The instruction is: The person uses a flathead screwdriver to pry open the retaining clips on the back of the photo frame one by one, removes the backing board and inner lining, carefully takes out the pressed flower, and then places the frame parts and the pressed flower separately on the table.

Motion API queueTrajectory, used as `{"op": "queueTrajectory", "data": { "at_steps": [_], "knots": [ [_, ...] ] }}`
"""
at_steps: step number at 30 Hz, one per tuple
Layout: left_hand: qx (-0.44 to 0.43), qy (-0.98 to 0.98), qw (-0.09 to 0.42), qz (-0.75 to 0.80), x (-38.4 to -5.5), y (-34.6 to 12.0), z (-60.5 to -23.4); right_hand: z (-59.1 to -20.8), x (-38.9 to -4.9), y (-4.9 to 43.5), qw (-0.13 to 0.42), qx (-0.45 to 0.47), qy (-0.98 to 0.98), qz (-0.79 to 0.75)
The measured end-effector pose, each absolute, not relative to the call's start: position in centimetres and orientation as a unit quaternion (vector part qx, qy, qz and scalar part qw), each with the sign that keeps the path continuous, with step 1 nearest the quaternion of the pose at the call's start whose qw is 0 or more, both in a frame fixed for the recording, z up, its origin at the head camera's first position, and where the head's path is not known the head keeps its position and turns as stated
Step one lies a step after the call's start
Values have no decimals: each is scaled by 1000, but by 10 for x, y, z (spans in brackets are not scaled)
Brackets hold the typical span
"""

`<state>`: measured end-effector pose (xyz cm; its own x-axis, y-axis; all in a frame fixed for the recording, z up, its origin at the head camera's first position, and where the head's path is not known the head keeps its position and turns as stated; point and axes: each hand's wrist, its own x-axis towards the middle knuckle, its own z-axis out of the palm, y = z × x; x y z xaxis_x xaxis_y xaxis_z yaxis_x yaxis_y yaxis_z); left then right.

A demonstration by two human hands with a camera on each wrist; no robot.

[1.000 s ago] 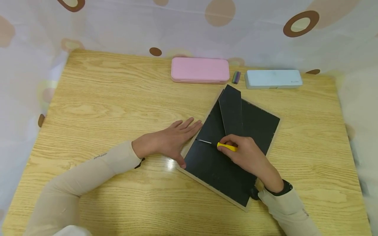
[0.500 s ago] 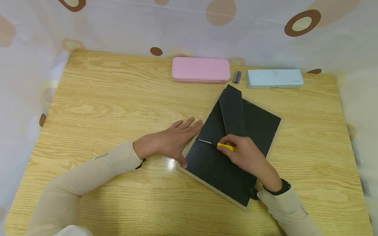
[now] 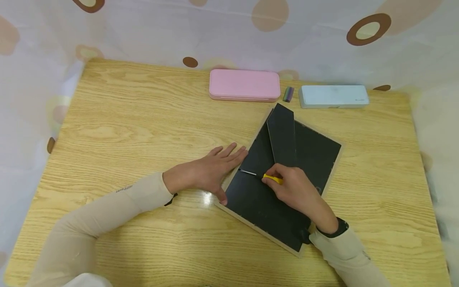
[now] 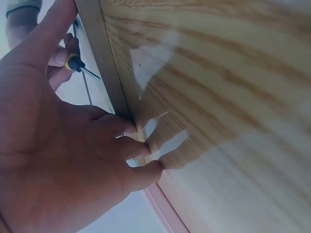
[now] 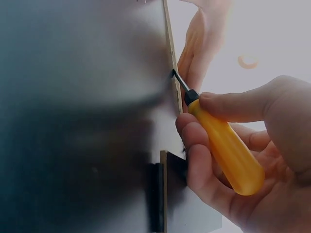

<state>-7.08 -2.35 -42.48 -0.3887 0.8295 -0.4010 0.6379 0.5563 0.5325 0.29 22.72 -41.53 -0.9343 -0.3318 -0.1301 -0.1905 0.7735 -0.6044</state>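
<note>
A picture frame (image 3: 259, 211) lies back side up on the table, slanted, with a black backing board and a pale wooden edge. Its black stand leg (image 3: 282, 135) lies along the upper part of the backing. My right hand (image 3: 295, 189) grips a screwdriver (image 5: 228, 150) by its yellow handle, thumb along the top near the black collar. The metal tip meets the frame's left edge, where backing and wood join. With fingers spread, my left hand (image 3: 208, 172) rests against that same edge, thumb by the near left corner. In the left wrist view, the screwdriver (image 4: 75, 63) shows beyond the hand.
At the back of the wood-grain table (image 3: 125, 119) stand a pink case (image 3: 244, 84) and a light blue case (image 3: 333, 96). Between them is a small multicoloured block (image 3: 288, 94). A spotted white cloth (image 3: 143, 32) hangs behind.
My right hand has shifted slightly left and lower its wrist a little, tilting the screwdriver handle. The tip stays at the frame's edge. My left hand holds its place.
</note>
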Motion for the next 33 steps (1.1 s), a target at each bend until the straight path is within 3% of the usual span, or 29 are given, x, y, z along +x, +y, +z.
{"op": "queueTrajectory", "data": {
  "at_steps": [15,33],
  "knots": [
    [451,817,329,143,-72,-22,-426,-398,-10,220,74,-201,929,-302],
    [450,815,332,150,-71,-25,-427,-378,-25,203,105,-240,933,-248]
  ]
}}
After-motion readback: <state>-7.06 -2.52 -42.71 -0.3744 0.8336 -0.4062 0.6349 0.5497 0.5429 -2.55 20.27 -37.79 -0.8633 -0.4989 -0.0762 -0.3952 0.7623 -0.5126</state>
